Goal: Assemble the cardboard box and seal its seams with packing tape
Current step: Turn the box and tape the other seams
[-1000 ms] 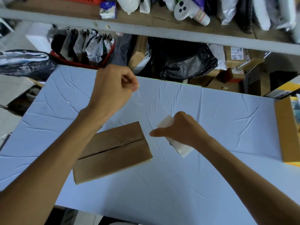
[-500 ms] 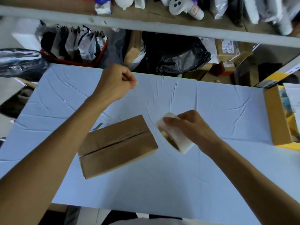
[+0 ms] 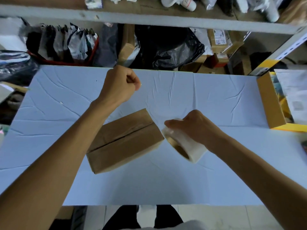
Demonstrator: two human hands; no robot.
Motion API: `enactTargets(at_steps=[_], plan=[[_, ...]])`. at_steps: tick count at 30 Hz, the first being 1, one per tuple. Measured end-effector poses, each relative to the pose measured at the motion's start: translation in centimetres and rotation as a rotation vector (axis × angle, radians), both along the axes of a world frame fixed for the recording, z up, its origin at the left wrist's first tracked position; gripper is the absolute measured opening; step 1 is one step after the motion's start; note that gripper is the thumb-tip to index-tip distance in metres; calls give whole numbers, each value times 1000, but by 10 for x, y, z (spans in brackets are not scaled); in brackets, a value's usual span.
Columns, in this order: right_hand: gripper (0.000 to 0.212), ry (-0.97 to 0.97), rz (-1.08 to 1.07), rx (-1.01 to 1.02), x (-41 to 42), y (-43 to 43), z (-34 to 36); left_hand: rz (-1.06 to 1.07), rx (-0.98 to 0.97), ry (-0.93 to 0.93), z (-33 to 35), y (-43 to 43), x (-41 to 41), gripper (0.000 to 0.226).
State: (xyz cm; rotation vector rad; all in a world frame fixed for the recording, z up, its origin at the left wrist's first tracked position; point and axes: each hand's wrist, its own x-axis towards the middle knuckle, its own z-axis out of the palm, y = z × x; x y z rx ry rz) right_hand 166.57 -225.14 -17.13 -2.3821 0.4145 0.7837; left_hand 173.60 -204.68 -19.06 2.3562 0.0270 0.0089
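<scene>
From the head view I see the cardboard box (image 3: 126,138) closed on the table (image 3: 199,180), flaps meeting at an untaped seam; the side carton (image 3: 270,103) holds papers (image 3: 294,90). The right hand (image 3: 197,128) clamps its fingers on the tape roll (image 3: 186,145) just beside the box, core turned more toward me than a second ago, while the left hand (image 3: 119,83) stays curled, pinching a tape end (image 3: 140,85)
</scene>
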Motion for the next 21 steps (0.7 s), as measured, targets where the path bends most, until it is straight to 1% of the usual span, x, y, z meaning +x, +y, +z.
enactTargets(at_steps=[3,7,11,13,15,17,19,21], plan=[[46,31,15,1,-4,-1,-2,0,-1,28,-3,-4,-2,8],[47,62,7,21,-13,-4,-2,-12,9,67,-11,-9,-7,16],[51,116,13,0,-21,-10,-2,-35,54,11,-5,-15,-9,10],[52,167,-16,38,-28,-14,0,-92,56,16,2,-15,-7,9],[52,177,-33,90,-35,-16,2,-163,54,81,6,-13,-5,9],[55,164,-43,147,-44,-14,4,-181,39,122,7,-12,-6,8],[54,148,-60,194,-51,-13,2,-187,15,105,4,-13,-8,6],[51,164,-70,193,-55,-12,0,-215,25,138,0,-14,-10,5]])
